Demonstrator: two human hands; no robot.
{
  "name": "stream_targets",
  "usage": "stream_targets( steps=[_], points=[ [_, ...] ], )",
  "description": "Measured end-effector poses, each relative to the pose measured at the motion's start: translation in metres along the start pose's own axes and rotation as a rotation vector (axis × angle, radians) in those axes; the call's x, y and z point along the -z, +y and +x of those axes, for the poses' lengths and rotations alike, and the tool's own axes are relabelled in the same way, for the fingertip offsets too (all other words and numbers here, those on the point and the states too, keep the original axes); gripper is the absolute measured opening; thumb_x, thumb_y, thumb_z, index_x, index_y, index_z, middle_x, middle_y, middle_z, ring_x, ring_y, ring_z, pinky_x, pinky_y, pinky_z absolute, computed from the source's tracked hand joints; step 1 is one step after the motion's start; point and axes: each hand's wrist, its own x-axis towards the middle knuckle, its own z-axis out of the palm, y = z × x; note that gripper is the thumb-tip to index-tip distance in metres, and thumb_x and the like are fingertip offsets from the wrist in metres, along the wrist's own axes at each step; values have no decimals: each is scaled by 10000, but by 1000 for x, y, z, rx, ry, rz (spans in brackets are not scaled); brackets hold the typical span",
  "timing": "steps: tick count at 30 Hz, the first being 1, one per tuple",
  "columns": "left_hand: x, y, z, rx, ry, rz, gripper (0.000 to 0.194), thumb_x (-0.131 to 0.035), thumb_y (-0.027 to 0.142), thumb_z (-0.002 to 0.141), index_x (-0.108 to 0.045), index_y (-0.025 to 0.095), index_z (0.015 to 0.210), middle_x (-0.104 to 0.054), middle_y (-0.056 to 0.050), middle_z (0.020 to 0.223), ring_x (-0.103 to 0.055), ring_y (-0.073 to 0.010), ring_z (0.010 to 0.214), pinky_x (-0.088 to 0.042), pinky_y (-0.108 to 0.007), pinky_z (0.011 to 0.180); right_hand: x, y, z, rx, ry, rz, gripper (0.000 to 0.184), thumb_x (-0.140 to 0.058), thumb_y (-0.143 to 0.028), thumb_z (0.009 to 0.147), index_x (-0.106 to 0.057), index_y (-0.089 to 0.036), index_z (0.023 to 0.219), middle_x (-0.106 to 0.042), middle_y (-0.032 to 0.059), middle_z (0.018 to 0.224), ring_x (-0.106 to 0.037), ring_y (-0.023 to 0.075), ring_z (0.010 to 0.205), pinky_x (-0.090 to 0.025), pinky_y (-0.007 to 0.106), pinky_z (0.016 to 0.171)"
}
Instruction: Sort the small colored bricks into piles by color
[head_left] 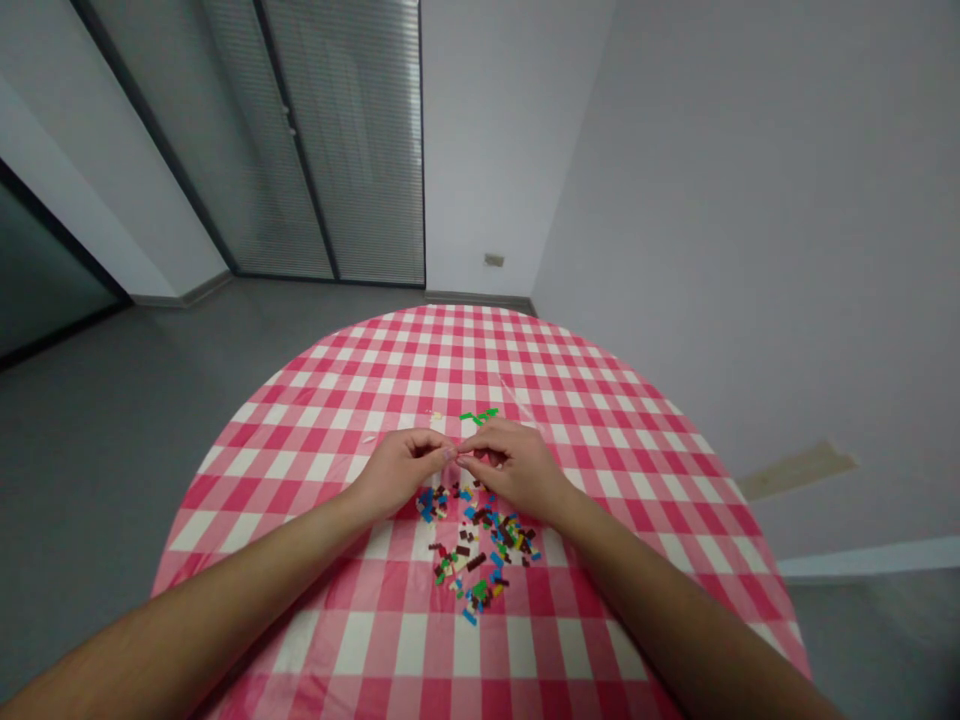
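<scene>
Pinching closely, contents unclear: left hand (405, 468), right hand (519, 464) between scattered bricks (476, 562) and green pieces (491, 412)

Office-like room, dark-framed glass partition with horizontal blinds (367, 170) far left, plain pale wall (750, 250) right, smooth grey floor (90, 480) left

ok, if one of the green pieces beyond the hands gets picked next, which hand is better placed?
Probably the right hand: it lies just in front of the green pieces, while the left hand sits farther left.
</scene>
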Motion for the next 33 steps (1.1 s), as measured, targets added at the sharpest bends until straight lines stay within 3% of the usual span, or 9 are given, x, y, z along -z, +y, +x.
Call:
stream_targets(
  steps=[4, 8, 13, 15, 17, 19, 21, 27, 33],
  points=[
    [-1, 2, -1, 20, 4, 0, 268, -632, 445, 832, -707, 189, 801, -721, -38, 812, -622, -181, 752, -492, -316, 724, -2, -1, -2, 55, 29, -36, 99, -623, -232, 886, -722, -224, 884, -670, 41, 765, -593, 166, 712, -465, 288, 645],
    [-1, 3, -2, 17, -75, 6, 299, -583, 433, 881, -726, 175, 830, -733, -49, 833, -639, -181, 767, -497, -318, 757, -2, -2, -3, 89, 47, -59, 140, -582, -237, 882, -718, -207, 871, -664, 54, 757, -591, 172, 708, -465, 291, 647],
    [5, 5, -3, -63, -135, 160, 221, -608, 341, 879, -748, 194, 965, -730, -63, 942, -656, -186, 834, -498, -310, 776, 14, 15, 4, -117, -5, -138, 127, -607, -157, 766, -721, -210, 786, -691, 44, 761, -611, 174, 717, -460, 280, 665],
    [10, 10, -5, -166, -264, 289, 171, -637, 293, 871, -757, 206, 957, -726, -60, 936, -651, -187, 857, -489, -307, 791, 24, 29, 5, -258, -86, -207, 145, -609, -124, 733, -729, -203, 750, -714, 45, 770, -620, 172, 696, -446, 271, 644],
    [14, 16, -8, -277, -471, 392, 130, -647, 237, 871, -765, 220, 923, -728, -49, 902, -643, -181, 862, -474, -302, 817, 33, 44, 5, -359, -188, -278, 147, -614, -115, 714, -735, -196, 705, -723, 45, 738, -618, 172, 649, -419, 267, 600],
    [17, 23, -11, -347, -640, 456, 138, -645, 171, 867, -766, 230, 896, -731, -35, 860, -636, -170, 844, -461, -290, 816, 37, 57, 3, -402, -251, -310, 155, -612, -116, 719, -740, -194, 682, -725, 41, 707, -617, 170, 618, -398, 265, 572],
    [16, 28, -14, -388, -721, 486, 170, -636, 110, 855, -758, 229, 858, -725, -20, 810, -624, -159, 803, -454, -278, 790, 36, 64, 1, -409, -279, -305, 164, -610, -121, 740, -748, -195, 692, -729, 37, 703, -624, 167, 616, -393, 260, 565],
    [4, 27, -21, -469, -805, 528, 210, -688, -15, 715, -666, 188, 667, -653, 20, 670, -584, -143, 720, -439, -254, 729, 20, 62, 0, -400, -227, -313, 163, -623, -250, 869, -778, -198, 864, -761, 58, 840, -667, 191, 731, -429, 268, 629],
    [-1, 23, -24, -461, -774, 618, 215, -791, 92, 695, -606, 184, 635, -614, 26, 666, -577, -155, 735, -424, -264, 705, 13, 58, -2, -373, -115, -298, 197, -598, -309, 908, -763, -203, 884, -760, 59, 867, -672, 201, 769, -435, 284, 663]
  ],
)
